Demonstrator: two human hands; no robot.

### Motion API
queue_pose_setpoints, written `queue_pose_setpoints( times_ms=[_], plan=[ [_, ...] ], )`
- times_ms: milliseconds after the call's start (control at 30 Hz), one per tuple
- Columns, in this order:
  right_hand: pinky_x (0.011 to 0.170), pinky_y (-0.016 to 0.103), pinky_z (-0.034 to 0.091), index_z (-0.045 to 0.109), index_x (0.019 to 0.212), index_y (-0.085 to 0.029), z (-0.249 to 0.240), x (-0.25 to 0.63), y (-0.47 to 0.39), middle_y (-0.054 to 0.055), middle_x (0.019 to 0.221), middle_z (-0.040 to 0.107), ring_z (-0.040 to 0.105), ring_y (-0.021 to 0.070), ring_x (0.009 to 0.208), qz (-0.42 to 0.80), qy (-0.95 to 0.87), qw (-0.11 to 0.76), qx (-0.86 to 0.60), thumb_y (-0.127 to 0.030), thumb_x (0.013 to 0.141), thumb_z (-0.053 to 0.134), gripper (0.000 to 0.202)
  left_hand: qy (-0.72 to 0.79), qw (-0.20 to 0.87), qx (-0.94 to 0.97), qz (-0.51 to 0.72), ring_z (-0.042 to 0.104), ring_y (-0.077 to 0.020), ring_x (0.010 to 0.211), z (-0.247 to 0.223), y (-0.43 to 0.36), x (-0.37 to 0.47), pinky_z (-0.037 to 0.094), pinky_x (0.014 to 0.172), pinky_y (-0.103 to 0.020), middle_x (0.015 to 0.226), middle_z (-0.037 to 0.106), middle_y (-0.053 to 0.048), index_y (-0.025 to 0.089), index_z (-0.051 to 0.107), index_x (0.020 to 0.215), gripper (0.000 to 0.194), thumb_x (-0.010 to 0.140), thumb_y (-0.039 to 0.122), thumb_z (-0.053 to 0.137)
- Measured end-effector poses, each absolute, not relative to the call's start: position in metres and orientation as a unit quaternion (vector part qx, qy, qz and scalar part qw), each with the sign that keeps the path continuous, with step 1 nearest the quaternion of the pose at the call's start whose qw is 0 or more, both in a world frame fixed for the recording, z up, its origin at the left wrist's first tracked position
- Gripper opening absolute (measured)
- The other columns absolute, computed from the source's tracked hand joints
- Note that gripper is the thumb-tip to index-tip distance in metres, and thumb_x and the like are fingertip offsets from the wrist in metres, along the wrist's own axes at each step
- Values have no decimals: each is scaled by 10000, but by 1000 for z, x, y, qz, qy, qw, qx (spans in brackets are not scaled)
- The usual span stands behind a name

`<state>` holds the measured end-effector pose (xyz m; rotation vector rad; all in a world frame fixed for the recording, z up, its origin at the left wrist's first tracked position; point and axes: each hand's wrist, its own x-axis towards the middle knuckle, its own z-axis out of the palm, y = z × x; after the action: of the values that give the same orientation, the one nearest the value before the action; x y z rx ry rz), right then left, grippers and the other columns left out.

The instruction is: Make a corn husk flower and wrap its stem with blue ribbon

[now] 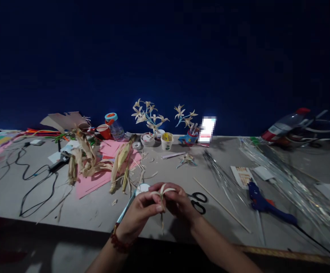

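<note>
Above the table's front edge, my left hand (145, 209) pinches a pale corn husk flower (162, 190) at its base. My right hand (183, 201) is closed on the same flower from the other side, fingers bent around its petals. Its narrow petals curl outward at the top, and a thin twisted end hangs below the fingers. Just beyond my right hand lie black-handled scissors (199, 198), their blades hidden behind it. A white round object (142, 188) sits partly behind my left hand. Dried corn husks (121, 163) lie on pink paper (92, 184) to the left.
A blue glue gun (267, 204) lies at right beside clear plastic wrap (293, 185); a thin stick (222, 204) is nearer. Finished husk flowers (149, 113), small cups (167, 142) and a lit phone (207, 131) stand along the back. Black cables (24, 170) trail at left.
</note>
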<state>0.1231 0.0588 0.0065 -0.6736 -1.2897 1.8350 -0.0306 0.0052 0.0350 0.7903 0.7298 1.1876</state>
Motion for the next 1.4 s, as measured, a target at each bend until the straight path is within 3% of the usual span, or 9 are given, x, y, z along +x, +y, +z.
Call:
queue_pose_setpoints(
  times_ms=[67, 100, 133, 200, 333, 667, 967, 1200, 1400],
  plan=[
    [738, 359, 548, 700, 862, -197, -6, 139, 71, 112, 934, 744, 698, 223, 789, 601, -613, 368, -357, -535, 915, 503, 395, 331, 671, 363, 556, 566, -177, 743, 33, 2, -36, 433, 752, -307, 702, 641, -36, 170, 735, 686, 194, 718, 309, 867],
    [678, 330, 544, 709, 878, -196, -11, 147, 83, 82, 836, 743, 678, 197, 701, 504, -692, 307, -417, -500, 946, 466, 395, 338, 656, 357, 574, 572, -182, 761, 32, 2, -40, 435, 760, -309, 711, 641, -35, 176, 731, 683, 195, 718, 311, 866],
    [655, 329, 535, 722, 868, -185, -15, 155, 97, 73, 771, 734, 661, 201, 669, 456, -716, 278, -449, -453, 921, 532, 333, 349, 639, 344, 593, 578, -185, 780, 31, 1, -42, 439, 772, -309, 723, 643, -34, 181, 724, 681, 195, 715, 308, 868],
    [718, 344, 527, 733, 908, -182, -19, 164, 131, 82, 868, 748, 658, 215, 754, 385, -735, 262, -493, -340, 880, 599, 209, 380, 611, 307, 623, 582, -180, 796, 27, 3, -44, 445, 787, -300, 749, 652, -28, 189, 715, 692, 196, 702, 299, 876],
    [913, 378, 489, 720, 1093, -189, -15, 150, 189, 99, 1085, 729, 656, 241, 986, 256, -785, 202, -526, -193, 909, 597, 221, 403, 607, 279, 625, 577, -166, 769, 21, 6, -39, 452, 755, -282, 748, 651, -25, 179, 708, 701, 235, 677, 320, 894],
    [904, 443, 571, 611, 1263, -185, -27, 103, 216, 101, 1289, 625, 654, 239, 1077, 95, -869, 64, -482, -332, 986, 626, 314, 408, 609, 262, 628, 572, -160, 787, 13, 2, -39, 451, 776, -276, 751, 649, -23, 171, 718, 708, 241, 659, 312, 908],
    [899, 451, 573, 607, 1268, -178, -29, 116, 212, 96, 1285, 626, 655, 246, 1075, 89, -866, 54, -490, -336, 985, 627, 325, 379, 640, 283, 606, 567, -146, 761, 10, 9, -28, 442, 768, -266, 749, 653, -18, 165, 717, 721, 220, 684, 291, 893],
    [906, 449, 570, 611, 1262, -186, -26, 122, 215, 95, 1292, 623, 652, 242, 1080, 216, -838, 134, -483, -337, 988, 623, 313, 389, 634, 269, 612, 570, -147, 752, 10, 1, -31, 445, 772, -273, 753, 653, -22, 159, 714, 729, 234, 661, 279, 904],
    [679, 325, 563, 664, 956, -155, -20, 155, 189, 40, 837, 715, 660, 163, 698, 431, -715, 239, -496, -366, 964, 584, 226, 388, 644, 260, 606, 561, -139, 751, 3, 3, -32, 440, 763, -260, 753, 638, -21, 151, 706, 734, 235, 680, 281, 894]
  ],
)
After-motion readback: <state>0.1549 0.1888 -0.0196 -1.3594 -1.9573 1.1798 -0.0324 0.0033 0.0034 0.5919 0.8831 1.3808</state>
